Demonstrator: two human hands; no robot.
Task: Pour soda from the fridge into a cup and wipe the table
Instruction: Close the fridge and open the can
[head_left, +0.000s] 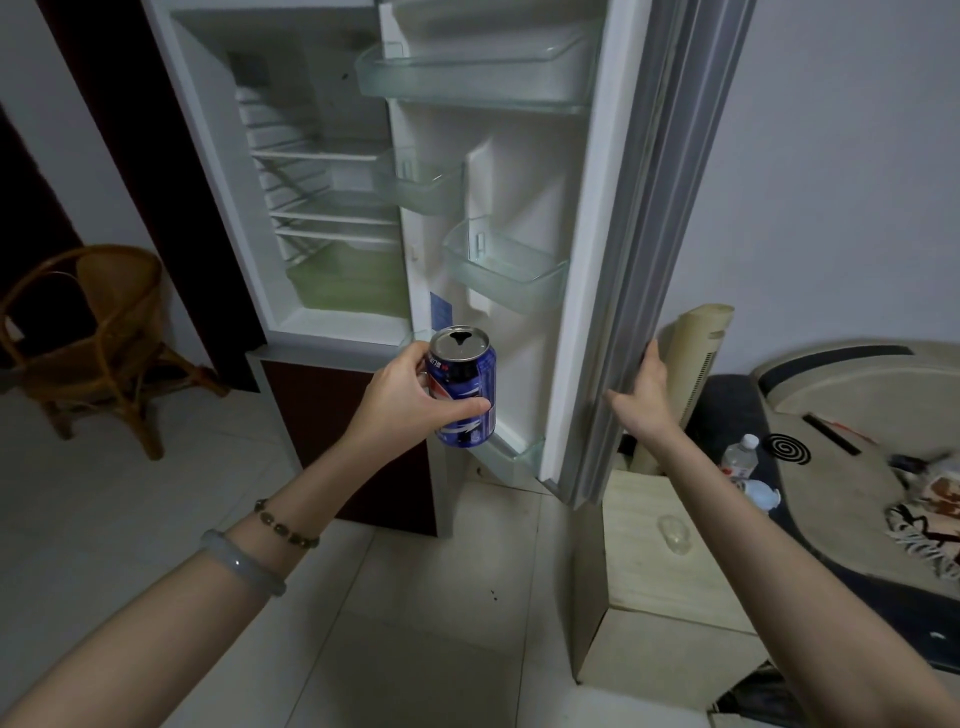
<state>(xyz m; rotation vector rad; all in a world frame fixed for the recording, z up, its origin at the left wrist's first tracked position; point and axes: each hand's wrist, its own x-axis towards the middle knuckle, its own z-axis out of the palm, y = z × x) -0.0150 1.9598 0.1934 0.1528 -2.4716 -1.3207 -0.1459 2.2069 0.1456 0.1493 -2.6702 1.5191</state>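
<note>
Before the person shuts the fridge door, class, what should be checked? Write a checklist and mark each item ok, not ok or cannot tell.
1. Left hand grips the can: ok.
2. Can about upright, opened top facing up: ok.
3. Right hand holds the door by its edge: ok.
4. Can out of the door's swing: probably not ok; it hangs right by the door's lowest bin.
5. Cup ready: cannot tell; a clear thing on the cabinet may be one.
</note>
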